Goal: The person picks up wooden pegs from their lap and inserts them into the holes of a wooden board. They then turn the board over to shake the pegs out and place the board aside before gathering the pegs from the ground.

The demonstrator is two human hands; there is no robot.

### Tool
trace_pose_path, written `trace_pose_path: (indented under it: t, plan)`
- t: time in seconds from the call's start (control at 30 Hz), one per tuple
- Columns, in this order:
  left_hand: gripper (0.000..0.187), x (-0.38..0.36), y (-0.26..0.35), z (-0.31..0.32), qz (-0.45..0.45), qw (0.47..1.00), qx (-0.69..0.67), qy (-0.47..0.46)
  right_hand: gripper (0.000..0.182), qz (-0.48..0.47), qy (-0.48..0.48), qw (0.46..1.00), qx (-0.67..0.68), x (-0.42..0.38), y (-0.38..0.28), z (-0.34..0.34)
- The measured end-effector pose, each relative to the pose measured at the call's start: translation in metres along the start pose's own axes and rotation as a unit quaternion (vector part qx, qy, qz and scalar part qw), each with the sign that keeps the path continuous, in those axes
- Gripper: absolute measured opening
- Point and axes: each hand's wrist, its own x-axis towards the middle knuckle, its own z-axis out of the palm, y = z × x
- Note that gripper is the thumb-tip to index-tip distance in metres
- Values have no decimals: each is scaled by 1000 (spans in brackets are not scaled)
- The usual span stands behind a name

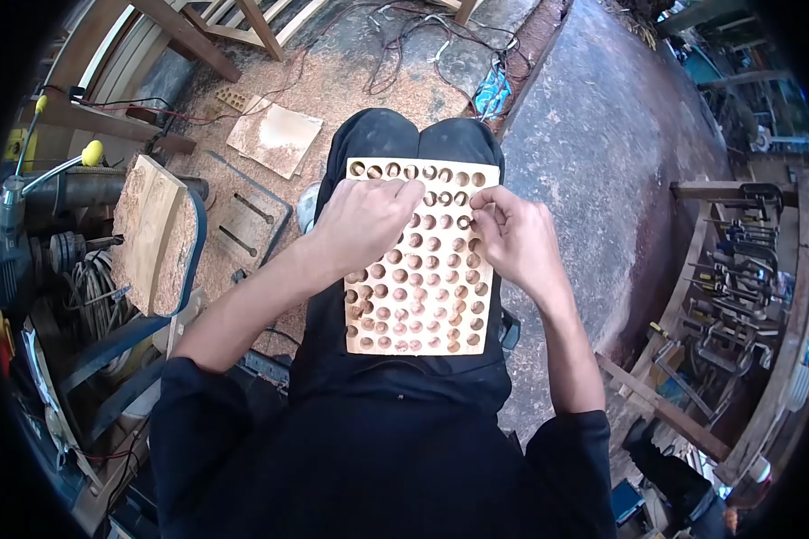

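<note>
A pale wooden board [424, 232] with rows of round holes lies across my lap, on dark trousers. My left hand [373, 216] rests over its upper left part, knuckles up and fingers curled down to the holes; its fingertips are hidden. At the board's upper right edge, my right hand [511, 232] has its thumb and bent forefinger close together beside a hole. Whatever either hand may hold is too small or too covered to make out.
A drill press with yellow-knobbed levers [92, 154] and a wooden block [164, 242] on its table stand at left. Sawdust, a thin wooden sheet [283, 136] and cables [395, 45] lie on the floor ahead. Clamps hang on a wooden rack [733, 310] at right.
</note>
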Motion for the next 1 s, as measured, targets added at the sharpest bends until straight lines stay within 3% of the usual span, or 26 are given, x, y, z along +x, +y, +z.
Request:
trace_pose_path:
  t: [0.17,0.27,0.37,0.4,0.5,0.67,0.8,0.87,1.0]
  plan:
    - [12,5,-2,-13,-37,992,6,-124,10,-67,-101,992,20,25,7,-24]
    - [12,3,-3,-10,-29,995,7,-96,11,-72,-155,985,-11,37,9,-30]
    - [13,-5,-5,1,12,998,-37,50,10,-86,-181,979,-46,42,0,-35]
    - [14,-9,-5,3,9,999,-19,46,10,-96,-185,976,-63,43,-1,-35]
    - [14,-19,-1,7,1,998,4,58,12,-163,-147,974,-47,42,14,-23]
    - [10,-14,2,13,-45,990,-88,98,13,-143,-94,981,-87,28,16,-20]
    - [12,-3,-1,-5,-62,996,-62,1,11,-229,2,969,-92,20,23,-20]
    - [14,1,-6,-4,-28,999,-27,-16,10,-234,-20,960,-153,18,19,-22]
    - [15,4,0,-6,-88,995,-23,-44,10,-245,-66,941,-222,17,8,-27]
